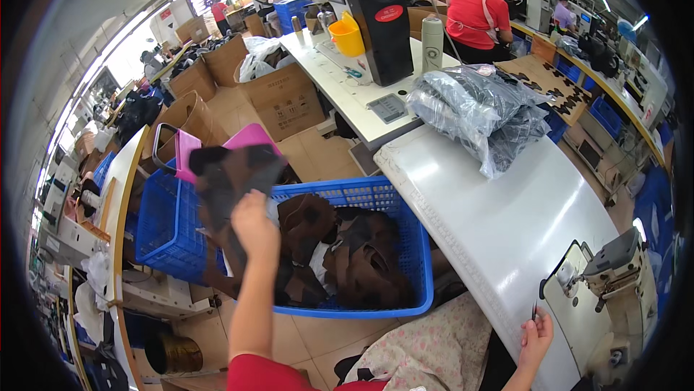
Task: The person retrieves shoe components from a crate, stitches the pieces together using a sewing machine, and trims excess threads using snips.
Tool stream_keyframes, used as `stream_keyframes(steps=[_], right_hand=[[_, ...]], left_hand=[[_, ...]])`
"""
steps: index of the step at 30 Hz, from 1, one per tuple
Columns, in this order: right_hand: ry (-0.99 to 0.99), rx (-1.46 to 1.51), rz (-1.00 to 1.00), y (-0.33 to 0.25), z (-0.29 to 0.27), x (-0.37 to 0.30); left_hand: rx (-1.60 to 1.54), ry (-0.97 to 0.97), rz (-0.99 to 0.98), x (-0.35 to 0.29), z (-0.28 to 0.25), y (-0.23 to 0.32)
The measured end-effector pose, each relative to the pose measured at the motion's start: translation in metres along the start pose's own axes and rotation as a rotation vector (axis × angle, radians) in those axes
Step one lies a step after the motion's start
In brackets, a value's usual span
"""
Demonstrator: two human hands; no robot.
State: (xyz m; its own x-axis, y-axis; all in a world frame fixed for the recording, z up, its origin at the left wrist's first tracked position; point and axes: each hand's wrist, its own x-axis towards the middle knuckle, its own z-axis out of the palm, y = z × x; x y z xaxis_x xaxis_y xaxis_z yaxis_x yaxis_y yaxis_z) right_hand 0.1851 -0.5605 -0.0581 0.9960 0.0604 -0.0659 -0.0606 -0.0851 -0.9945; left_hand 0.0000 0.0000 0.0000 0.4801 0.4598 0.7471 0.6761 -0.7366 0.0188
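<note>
My left hand is closed on a dark brown and black cut piece, fabric or leather, lifted over a blue plastic basket. The piece is smeared by motion. Below it in the basket lie more brown and black cut pieces in a loose heap, with bits of white among them. My right hand, at the right by the table edge, pinches a thin dark pointed tool, perhaps tweezers; its lower part is hidden in the fingers. Close beside that hand stands a sewing machine.
A white curved table bears a plastic-wrapped grey bundle. Behind are a tall black machine housing, a yellow cup and a bottle. A pink container and cardboard boxes stand farther left. Someone in red sits beyond.
</note>
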Motion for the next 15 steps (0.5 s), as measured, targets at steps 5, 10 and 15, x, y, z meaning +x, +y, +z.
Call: stream_keyframes(steps=[5,10,15], right_hand=[[0.03,-0.024,-0.021,0.005,-0.001,0.011],[0.112,-0.091,-0.021,0.014,0.0,0.006],[0.125,-0.168,-0.004,0.006,0.004,0.007]], left_hand=[[-0.052,-0.271,-0.088,-0.131,0.167,-0.003],[-0.018,-0.435,-0.148,-0.163,0.195,0.01],[-0.031,-0.485,-0.196,-0.172,0.199,0.0]])
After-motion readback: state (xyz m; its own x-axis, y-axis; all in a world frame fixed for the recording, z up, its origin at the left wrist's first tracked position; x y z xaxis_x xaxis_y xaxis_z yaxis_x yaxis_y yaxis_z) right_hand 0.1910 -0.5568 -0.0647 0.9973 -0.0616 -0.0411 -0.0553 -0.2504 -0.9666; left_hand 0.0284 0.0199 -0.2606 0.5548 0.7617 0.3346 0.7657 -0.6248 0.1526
